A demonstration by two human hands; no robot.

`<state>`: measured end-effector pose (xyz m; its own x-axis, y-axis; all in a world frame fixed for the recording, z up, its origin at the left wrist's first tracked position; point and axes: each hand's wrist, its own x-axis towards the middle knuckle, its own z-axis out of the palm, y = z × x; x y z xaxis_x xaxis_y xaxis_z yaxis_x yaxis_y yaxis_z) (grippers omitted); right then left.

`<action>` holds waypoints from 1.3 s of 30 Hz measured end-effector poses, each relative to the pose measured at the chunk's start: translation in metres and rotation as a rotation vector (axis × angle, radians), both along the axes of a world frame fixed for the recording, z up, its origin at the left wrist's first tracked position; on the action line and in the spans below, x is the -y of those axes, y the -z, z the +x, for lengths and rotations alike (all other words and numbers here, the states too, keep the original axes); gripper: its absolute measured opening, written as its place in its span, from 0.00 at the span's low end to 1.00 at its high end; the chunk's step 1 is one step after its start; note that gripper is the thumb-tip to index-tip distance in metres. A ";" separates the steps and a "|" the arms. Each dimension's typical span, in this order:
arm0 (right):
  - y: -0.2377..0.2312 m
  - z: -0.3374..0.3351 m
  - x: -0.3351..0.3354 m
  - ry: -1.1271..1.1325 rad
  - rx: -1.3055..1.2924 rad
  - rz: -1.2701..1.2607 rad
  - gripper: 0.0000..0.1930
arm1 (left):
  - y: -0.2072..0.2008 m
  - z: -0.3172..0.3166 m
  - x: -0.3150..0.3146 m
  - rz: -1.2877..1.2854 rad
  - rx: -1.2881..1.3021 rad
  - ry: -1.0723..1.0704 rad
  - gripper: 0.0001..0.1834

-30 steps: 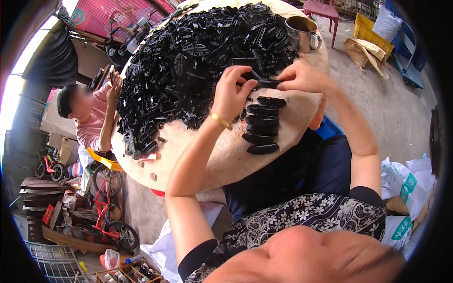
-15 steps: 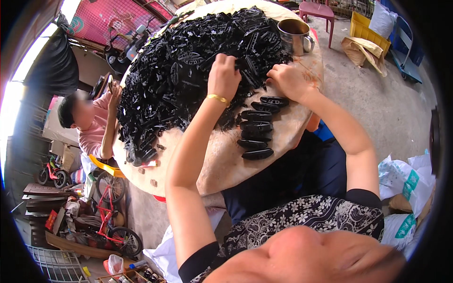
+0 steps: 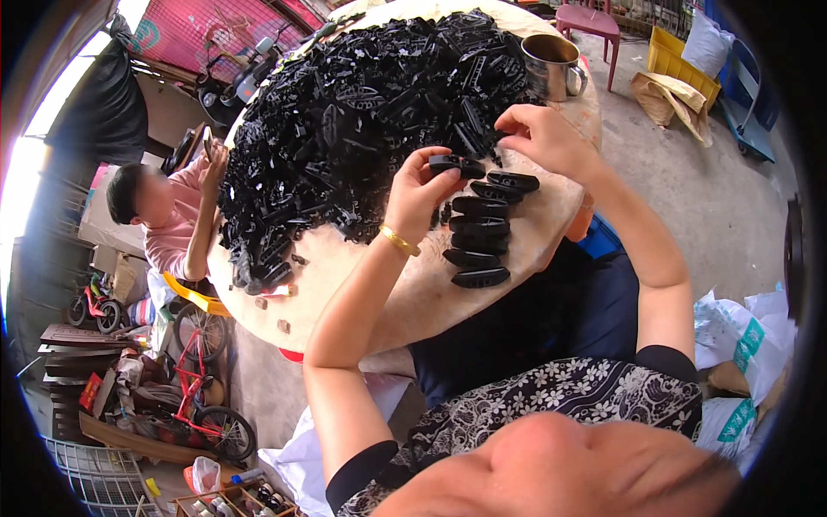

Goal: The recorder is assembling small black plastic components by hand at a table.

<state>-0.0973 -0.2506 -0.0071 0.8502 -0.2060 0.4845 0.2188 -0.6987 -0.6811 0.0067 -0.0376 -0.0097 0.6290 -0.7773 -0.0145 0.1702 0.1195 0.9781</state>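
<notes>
A large heap of black plastic pieces covers the far part of the round, pale-covered table. My left hand, with a gold bangle at its wrist, pinches a long black plastic part between thumb and fingers, just above the table. Beside it, at the heap's right edge, is my right hand, its fingertips drawn together near small black pieces. Whatever those fingertips may hold is too small to make out. Several similar rounded black parts lie in a column on the near right of the table.
A metal mug stands at the table's far right, beyond my right hand. Across on the left, a person in pink holds a phone. A maroon chair, a yellow crate and a blue trolley stand beyond the table.
My left hand has come back from the heap toward the column, now with a long black part in it. My right hand has shifted slightly and its fingers have drawn up from the table.
</notes>
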 end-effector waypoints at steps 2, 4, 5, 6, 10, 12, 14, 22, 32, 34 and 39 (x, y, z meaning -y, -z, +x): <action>-0.011 -0.007 -0.019 -0.049 -0.001 0.106 0.11 | 0.004 -0.003 0.002 -0.018 -0.038 0.045 0.17; -0.013 -0.011 -0.037 -0.086 0.095 0.064 0.09 | 0.005 -0.007 0.002 -0.019 -0.060 0.063 0.17; -0.013 -0.011 -0.043 -0.079 0.117 0.028 0.08 | 0.006 -0.008 0.001 -0.039 -0.065 0.086 0.18; -0.012 -0.011 -0.046 -0.073 0.138 -0.008 0.07 | 0.007 -0.009 0.001 -0.051 -0.056 0.087 0.18; -0.010 -0.012 -0.046 -0.115 0.235 -0.108 0.06 | 0.004 -0.014 -0.001 -0.048 -0.001 0.073 0.17; -0.006 -0.011 -0.044 -0.141 0.282 -0.104 0.06 | 0.004 -0.014 -0.001 -0.047 0.018 0.056 0.17; -0.008 -0.012 -0.047 -0.149 0.341 -0.152 0.06 | 0.005 -0.014 -0.001 -0.072 0.017 0.032 0.17; -0.013 -0.019 -0.054 -0.143 0.433 -0.540 0.09 | 0.003 -0.014 -0.004 -0.103 -0.057 0.016 0.19; -0.007 -0.019 -0.060 -0.081 0.517 -0.561 0.10 | -0.008 -0.022 -0.005 -0.027 0.058 -0.040 0.18; -0.007 -0.018 -0.061 -0.084 0.467 -0.438 0.10 | -0.006 -0.019 -0.006 -0.066 0.062 -0.026 0.17; -0.007 -0.016 -0.054 -0.288 -0.170 0.465 0.12 | -0.014 -0.025 -0.008 0.041 0.416 -0.091 0.15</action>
<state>-0.1129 -0.1962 0.0001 0.9618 -0.1127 0.2496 0.2164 -0.2459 -0.9448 -0.0187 -0.0293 0.0039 0.6539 -0.7223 0.2252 -0.2495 0.0751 0.9655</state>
